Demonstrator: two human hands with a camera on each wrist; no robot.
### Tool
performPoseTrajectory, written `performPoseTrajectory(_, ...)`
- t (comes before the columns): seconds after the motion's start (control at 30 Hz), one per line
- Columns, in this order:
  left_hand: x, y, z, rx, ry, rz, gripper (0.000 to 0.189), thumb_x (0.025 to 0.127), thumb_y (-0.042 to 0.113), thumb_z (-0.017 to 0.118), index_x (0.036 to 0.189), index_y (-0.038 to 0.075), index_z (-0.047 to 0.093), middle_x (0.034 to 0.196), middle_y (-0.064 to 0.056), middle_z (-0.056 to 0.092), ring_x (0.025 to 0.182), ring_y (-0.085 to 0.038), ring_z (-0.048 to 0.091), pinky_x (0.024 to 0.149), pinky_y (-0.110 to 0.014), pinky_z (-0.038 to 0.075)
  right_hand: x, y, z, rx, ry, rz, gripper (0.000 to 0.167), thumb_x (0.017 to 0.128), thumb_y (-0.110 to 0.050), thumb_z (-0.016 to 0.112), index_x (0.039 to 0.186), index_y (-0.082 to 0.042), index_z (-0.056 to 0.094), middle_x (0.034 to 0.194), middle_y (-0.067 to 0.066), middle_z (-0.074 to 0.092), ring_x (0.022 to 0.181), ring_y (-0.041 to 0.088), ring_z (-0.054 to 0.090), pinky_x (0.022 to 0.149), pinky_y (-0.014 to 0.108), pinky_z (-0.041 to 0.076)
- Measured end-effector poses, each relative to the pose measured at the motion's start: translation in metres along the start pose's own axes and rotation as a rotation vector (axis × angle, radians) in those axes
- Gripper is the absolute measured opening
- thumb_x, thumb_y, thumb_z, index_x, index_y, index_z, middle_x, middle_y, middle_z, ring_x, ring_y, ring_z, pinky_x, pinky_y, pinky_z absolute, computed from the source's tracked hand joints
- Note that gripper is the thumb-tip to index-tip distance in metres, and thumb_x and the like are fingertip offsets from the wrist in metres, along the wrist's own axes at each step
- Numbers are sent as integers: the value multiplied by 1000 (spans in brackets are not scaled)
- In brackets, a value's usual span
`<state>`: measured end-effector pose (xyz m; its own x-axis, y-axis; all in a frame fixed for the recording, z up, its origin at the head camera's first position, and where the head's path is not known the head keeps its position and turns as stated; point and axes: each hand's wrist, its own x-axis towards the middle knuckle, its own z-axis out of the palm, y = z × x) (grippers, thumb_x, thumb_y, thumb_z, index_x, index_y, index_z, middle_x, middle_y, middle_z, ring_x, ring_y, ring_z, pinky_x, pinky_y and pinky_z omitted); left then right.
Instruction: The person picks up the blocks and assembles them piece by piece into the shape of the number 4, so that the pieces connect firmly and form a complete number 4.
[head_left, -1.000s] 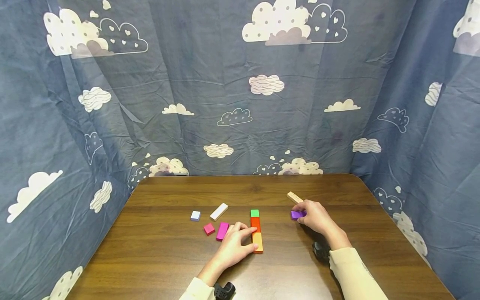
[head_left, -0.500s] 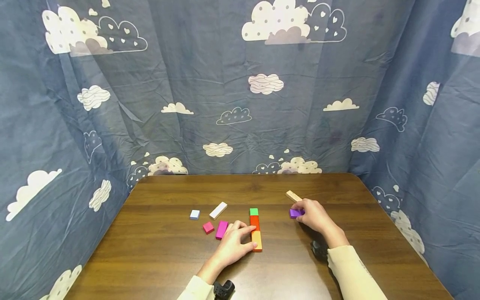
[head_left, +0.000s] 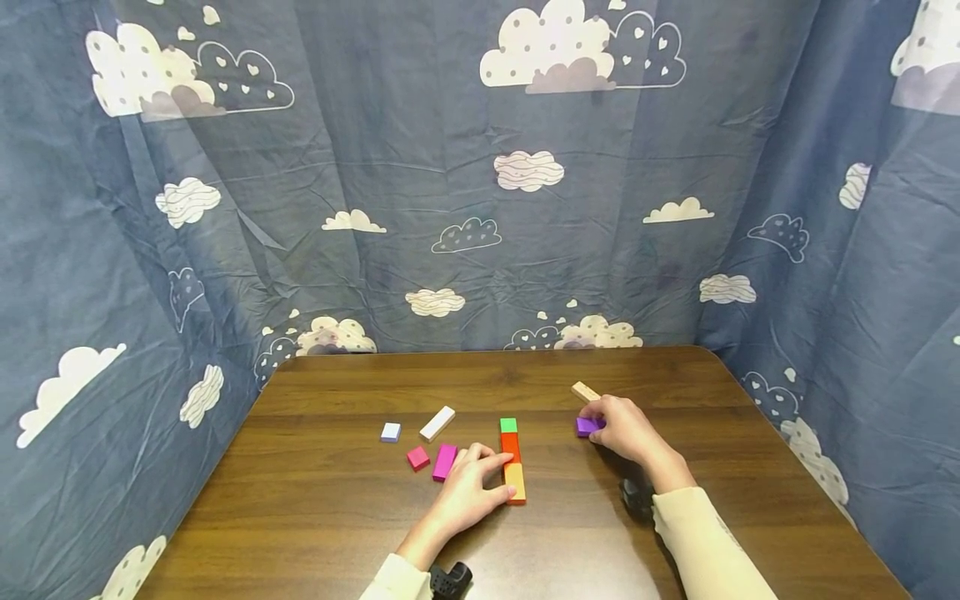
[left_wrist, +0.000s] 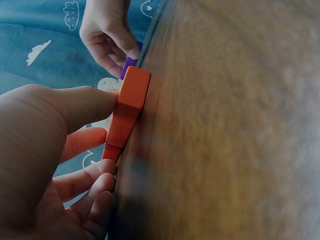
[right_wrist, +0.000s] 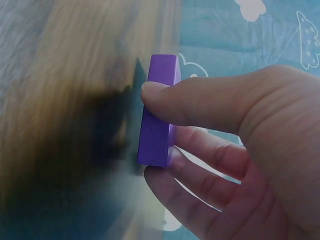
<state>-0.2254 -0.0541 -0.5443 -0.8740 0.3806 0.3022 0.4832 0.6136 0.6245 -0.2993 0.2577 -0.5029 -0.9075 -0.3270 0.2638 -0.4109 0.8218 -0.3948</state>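
Observation:
Green (head_left: 508, 425), red (head_left: 510, 447) and orange (head_left: 514, 483) blocks lie end to end in a row at the middle of the table. My left hand (head_left: 471, 492) rests at the row's left side. Its thumb touches the orange block and its index finger reaches where orange meets red; the other fingers curl loosely beside them. To the right of the row, my right hand (head_left: 628, 433) pinches a purple block (right_wrist: 159, 130) between thumb and fingers. In the right wrist view the thumb lies across the block's long face, while the fingers are partly hidden behind it.
Left of the row lie a magenta block (head_left: 445, 462), a small pinkish-red block (head_left: 418, 458), a long white block (head_left: 437, 423) and a small pale-blue block (head_left: 391, 432). A plain wooden block (head_left: 584, 391) sits just beyond my right hand. A cloud-patterned curtain (head_left: 420, 192) borders the table (head_left: 337, 517).
My right hand has shifted slightly left with the purple block, a little closer to the row. The left hand and the other blocks stay in place.

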Motion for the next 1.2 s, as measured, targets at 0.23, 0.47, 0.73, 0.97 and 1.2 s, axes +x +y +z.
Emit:
performPoseTrajectory(0.23, 1, -1, 1, -5, 0, 4, 48, 85, 29, 81, 129, 15, 70, 114, 1, 58, 108, -19, 48, 90, -34, 43, 4, -7, -2, -1, 13, -1, 31, 66, -1, 85, 94, -10, 76, 85, 2, 66, 79, 21, 61, 73, 43, 49)
performPoseTrajectory(0.47, 1, -2, 2, 15, 5, 16, 48, 84, 30, 81, 128, 14, 71, 114, 0, 58, 108, -19, 48, 90, -34, 44, 8, -14, 2, 8, 21, 0, 31, 66, -1, 85, 94, -11, 77, 85, 1, 66, 79, 21, 62, 73, 44, 50)
performPoseTrajectory(0.73, 0, 0, 0, 17, 19, 37, 47, 84, 28, 81, 128, 13, 71, 112, -1, 58, 108, -20, 49, 90, -35, 44, 13, -20, 8, 21, 26, -5, 30, 67, 0, 84, 94, -11, 76, 84, 1, 68, 79, 21, 63, 75, 44, 50)
performPoseTrajectory(0.97, 1, 0, 0, 11, 12, 22, 49, 84, 28, 81, 129, 14, 70, 114, -2, 58, 107, -20, 49, 89, -35, 44, 19, -28, 13, 36, 30, -10, 30, 68, -1, 85, 96, -10, 76, 85, -1, 69, 80, 20, 63, 76, 44, 51)
performPoseTrajectory(1.2, 1, -2, 1, 18, -8, 2, 49, 85, 32, 80, 130, 16, 70, 114, 3, 56, 108, -17, 48, 91, -34, 43, 25, -36, 20, 31, 49, -29, 29, 68, -2, 86, 95, -11, 77, 87, -1, 62, 82, 18, 57, 74, 40, 48)
